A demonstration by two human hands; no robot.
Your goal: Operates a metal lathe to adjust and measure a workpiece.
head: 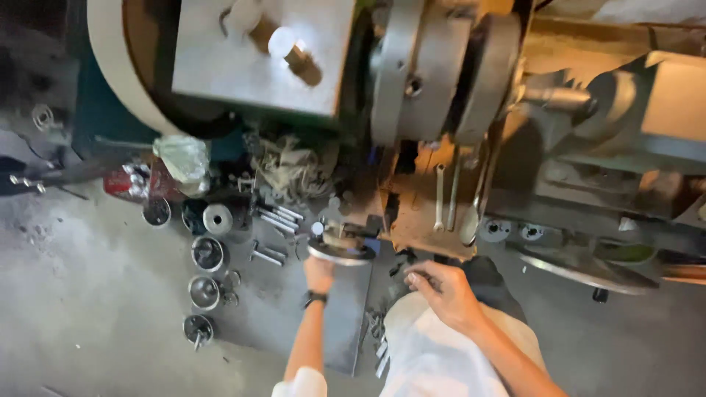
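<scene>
**Hands at the foot of a lathe, viewed from above**

Nearest the camera, the right hand (446, 292) rested on the person's light-clothed knee, fingers curled loosely together and gripping nothing visible, apparently to steady the crouch. The left hand (319, 273), with a dark band at the wrist, reached forward with the forearm extended and held the near edge of a round metal disc (340, 251); whether its fingers pinched or merely pressed the rim could not be told. The disc lay just below the lathe bed (419, 213), within arm's reach. Left of it, metal cups (207, 254) and loose bolts (278, 217) were set out on the concrete floor (88, 294), probably for easy access. Beyond stood the chuck (434, 73).
</scene>
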